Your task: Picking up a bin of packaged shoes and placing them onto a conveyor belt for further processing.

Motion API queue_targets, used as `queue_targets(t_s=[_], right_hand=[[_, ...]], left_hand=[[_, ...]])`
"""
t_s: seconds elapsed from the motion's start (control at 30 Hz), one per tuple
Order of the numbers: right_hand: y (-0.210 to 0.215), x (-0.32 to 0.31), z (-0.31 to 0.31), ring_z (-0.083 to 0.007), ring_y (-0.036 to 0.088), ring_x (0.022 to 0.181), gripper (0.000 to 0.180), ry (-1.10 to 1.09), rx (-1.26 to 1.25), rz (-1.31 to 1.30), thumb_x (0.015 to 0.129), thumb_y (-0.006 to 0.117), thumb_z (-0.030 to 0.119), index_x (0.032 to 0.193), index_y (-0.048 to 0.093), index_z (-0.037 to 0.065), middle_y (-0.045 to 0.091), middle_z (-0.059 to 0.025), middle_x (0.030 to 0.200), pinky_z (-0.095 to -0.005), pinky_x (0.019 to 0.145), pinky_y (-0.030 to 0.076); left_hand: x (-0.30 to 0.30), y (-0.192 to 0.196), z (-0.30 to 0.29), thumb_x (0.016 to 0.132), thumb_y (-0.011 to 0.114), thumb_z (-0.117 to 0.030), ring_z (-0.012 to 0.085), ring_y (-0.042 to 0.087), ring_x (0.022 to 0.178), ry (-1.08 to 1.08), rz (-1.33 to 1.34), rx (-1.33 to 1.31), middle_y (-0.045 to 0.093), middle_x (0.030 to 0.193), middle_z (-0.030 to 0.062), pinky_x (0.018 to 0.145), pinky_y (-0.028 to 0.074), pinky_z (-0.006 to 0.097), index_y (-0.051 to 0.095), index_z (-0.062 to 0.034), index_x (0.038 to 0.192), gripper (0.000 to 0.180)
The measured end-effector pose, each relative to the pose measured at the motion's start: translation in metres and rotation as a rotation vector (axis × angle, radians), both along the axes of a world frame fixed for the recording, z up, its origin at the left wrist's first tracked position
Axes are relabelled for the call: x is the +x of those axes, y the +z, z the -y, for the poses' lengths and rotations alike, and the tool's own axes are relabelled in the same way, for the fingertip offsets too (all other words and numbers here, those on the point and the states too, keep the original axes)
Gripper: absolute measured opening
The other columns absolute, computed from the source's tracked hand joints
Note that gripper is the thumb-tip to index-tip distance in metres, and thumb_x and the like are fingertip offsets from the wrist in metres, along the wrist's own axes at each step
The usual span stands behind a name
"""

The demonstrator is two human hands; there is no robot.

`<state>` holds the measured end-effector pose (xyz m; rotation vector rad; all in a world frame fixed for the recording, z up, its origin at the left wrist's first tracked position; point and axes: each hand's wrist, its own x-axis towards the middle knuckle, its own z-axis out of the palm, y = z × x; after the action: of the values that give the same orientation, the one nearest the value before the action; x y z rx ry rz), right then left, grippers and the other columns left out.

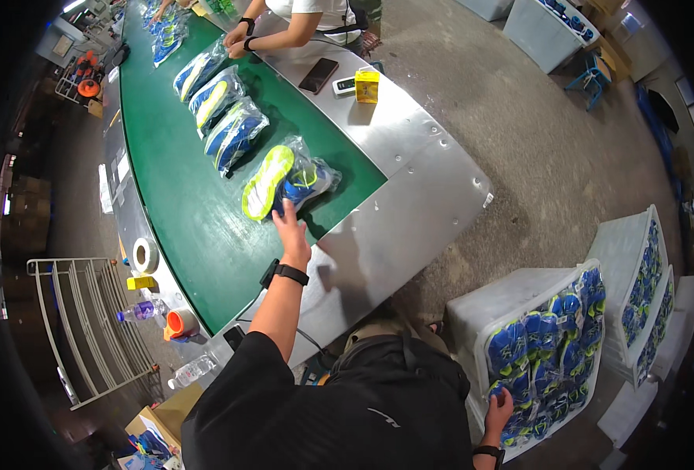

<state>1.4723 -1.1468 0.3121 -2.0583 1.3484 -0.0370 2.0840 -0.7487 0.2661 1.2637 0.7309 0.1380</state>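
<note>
My left hand (290, 236) reaches over the near end of the green conveyor belt (198, 262), fingers stretched and apart. Its fingertips meet the lower edge of a clear-bagged pair of shoes (268, 182), blue with a white and lime-yellow sole turned up. I cannot tell whether they press on the bag. Low on the right, my right hand (499, 413) is at the near side of a white bin (480, 305) packed with bagged blue shoes (546, 333). Its fingers are apart beside one of the bags, and no grip shows.
Several bagged shoes (233, 133) line the belt farther up. Across it a person (300, 23) handles a bag. A phone (319, 76) and yellow box (367, 87) lie on the metal table. A tape roll (145, 255) and bottles (139, 311) stand left; more bins (617, 258) stand right.
</note>
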Motion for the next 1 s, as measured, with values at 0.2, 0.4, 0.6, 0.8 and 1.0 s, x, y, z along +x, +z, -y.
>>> queue_targets(t_s=[0.2,0.4,0.6,0.8,1.0], right_hand=[[-0.002,0.015,0.009,-0.0218,0.062,0.093,0.037,-0.029,0.042,0.008,0.086,0.067,0.007,0.121,0.063,0.001,0.063,-0.0111,0.107,-0.0347,0.085,0.049],[-0.016,0.011,-0.005,-0.0218,0.063,0.095,0.033,-0.056,0.038,0.058,0.087,0.066,0.008,0.118,0.064,0.0,0.063,-0.0115,0.107,-0.0337,0.086,0.05],[-0.007,0.027,-0.014,-0.0226,0.065,0.094,0.029,-0.109,0.032,0.029,0.087,0.067,0.008,0.115,0.065,-0.001,0.064,-0.0116,0.105,-0.0338,0.086,0.051],[-0.02,0.017,-0.012,-0.0206,0.065,0.094,0.025,-0.021,0.078,-0.005,0.089,0.066,0.008,0.111,0.066,-0.002,0.067,-0.0102,0.105,-0.0327,0.085,0.051],[-0.034,0.026,-0.013,-0.0183,0.066,0.091,0.026,-0.126,0.167,0.058,0.089,0.067,0.01,0.112,0.066,-0.003,0.069,-0.0102,0.1,-0.0321,0.084,0.052]], left_hand=[[0.021,0.001,-0.038,0.083,0.07,-0.063,0.0336,0.036,0.137,-0.095,-0.121,-0.12,0.032,0.15,0.0187,0.107,0.037,0.051,0.018,-0.0118,0.154,0.102],[0.054,0.052,-0.039,0.075,0.062,-0.08,0.0317,0.042,0.127,0.176,-0.445,-0.391,0.027,0.152,0.017,0.097,0.042,0.049,0.036,-0.022,0.146,0.095],[0.067,0.052,-0.047,0.069,0.084,-0.055,0.0374,0.049,0.121,0.212,0.023,0.948,0.049,0.137,0.0169,0.097,0.042,0.051,0.047,-0.0123,0.137,0.089],[0.049,0.05,-0.041,0.059,0.088,-0.044,0.0321,0.054,0.121,-0.604,-0.162,1.408,0.06,0.123,0.012,0.099,0.035,0.054,0.054,-0.0121,0.127,0.083],[-0.077,0.045,-0.032,0.062,0.083,-0.012,0.0385,0.048,0.12,-0.894,0.644,1.354,0.053,0.125,0.0154,0.106,0.031,0.052,0.055,-0.0081,0.117,0.061]])
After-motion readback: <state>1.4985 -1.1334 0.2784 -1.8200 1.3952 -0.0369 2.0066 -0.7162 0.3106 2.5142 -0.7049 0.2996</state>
